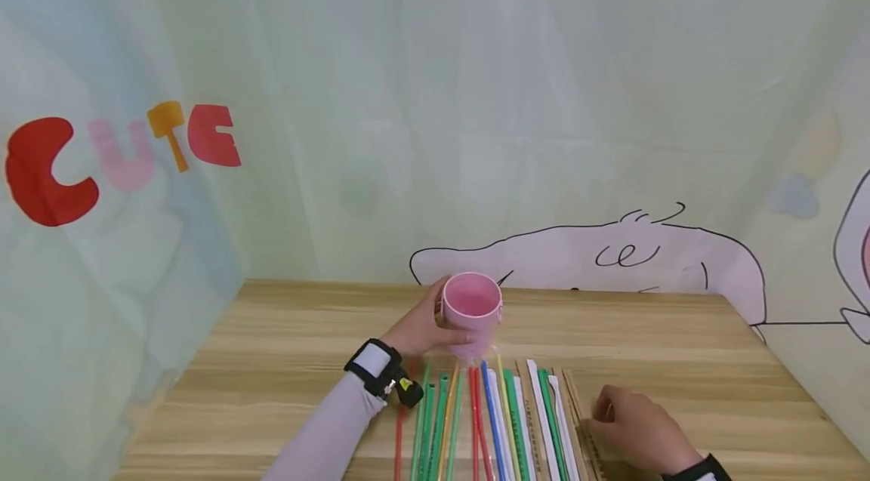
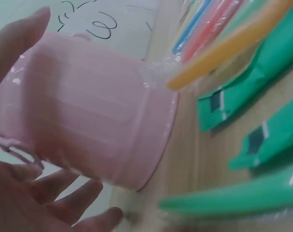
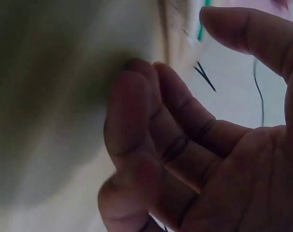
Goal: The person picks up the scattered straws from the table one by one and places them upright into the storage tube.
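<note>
A small pink bucket (image 1: 472, 322) stands upright towards the back of the table. My left hand (image 1: 423, 324) holds it from the left, thumb across the front and fingers round the far side. In the left wrist view the bucket (image 2: 93, 106) lies between thumb and fingers (image 2: 78, 193). In front of it, side by side, are many straws, some loose and some in green, white or brown paper sleeves (image 1: 533, 420). To the right of this row, my right hand (image 1: 642, 428) rests near the table with loosely curled fingers. Its palm (image 3: 233, 179) holds nothing in the right wrist view.
The wooden table (image 1: 306, 368) ends at a pale cloth backdrop (image 1: 408, 126) with cartoon drawings and coloured letters. The straw row spans the table's front middle, with red straws (image 1: 476, 420) near its centre and brown sleeves at its right end.
</note>
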Motion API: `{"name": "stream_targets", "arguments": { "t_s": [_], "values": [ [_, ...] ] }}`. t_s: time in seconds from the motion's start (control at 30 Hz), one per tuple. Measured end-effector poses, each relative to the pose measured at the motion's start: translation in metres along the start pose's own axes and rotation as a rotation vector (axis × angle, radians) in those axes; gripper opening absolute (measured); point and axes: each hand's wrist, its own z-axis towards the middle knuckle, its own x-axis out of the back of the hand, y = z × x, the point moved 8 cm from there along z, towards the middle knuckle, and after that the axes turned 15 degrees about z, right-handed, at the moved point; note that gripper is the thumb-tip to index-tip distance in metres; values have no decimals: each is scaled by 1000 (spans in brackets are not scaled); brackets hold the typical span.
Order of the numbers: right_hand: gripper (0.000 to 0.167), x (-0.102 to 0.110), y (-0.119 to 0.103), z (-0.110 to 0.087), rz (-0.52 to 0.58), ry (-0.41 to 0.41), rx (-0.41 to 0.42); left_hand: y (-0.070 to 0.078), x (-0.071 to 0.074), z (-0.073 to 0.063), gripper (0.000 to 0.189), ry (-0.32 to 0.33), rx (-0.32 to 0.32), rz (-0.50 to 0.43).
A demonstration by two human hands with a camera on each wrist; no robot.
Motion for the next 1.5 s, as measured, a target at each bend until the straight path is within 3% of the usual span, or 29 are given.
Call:
{"name": "stream_targets", "arguments": {
  "t_s": [0.17,0.4,0.57,0.87,1.03,1.13,1.27,1.5],
  "values": [
    [23,-10,7,-4,-26,-8,-36,7,-8,3,95,13,-44,-37],
    [16,-14,12,-6,-28,-32,-43,2,-15,-1,94,55,40,-22],
    [14,6,6,-5,52,-3,-30,0,-18,-1,93,57,60,-24],
    [16,83,-59,5,276,117,205,0,-19,2,94,67,66,-6],
    [20,116,-104,9,461,290,464,0,-20,4,94,72,73,2],
    [20,125,-124,13,577,411,572,0,-21,4,94,71,74,5],
    [22,125,-140,25,721,472,583,2,-22,5,94,71,69,15],
    [26,97,-155,56,767,407,504,1,-24,4,94,67,80,-1]
  ]
}}
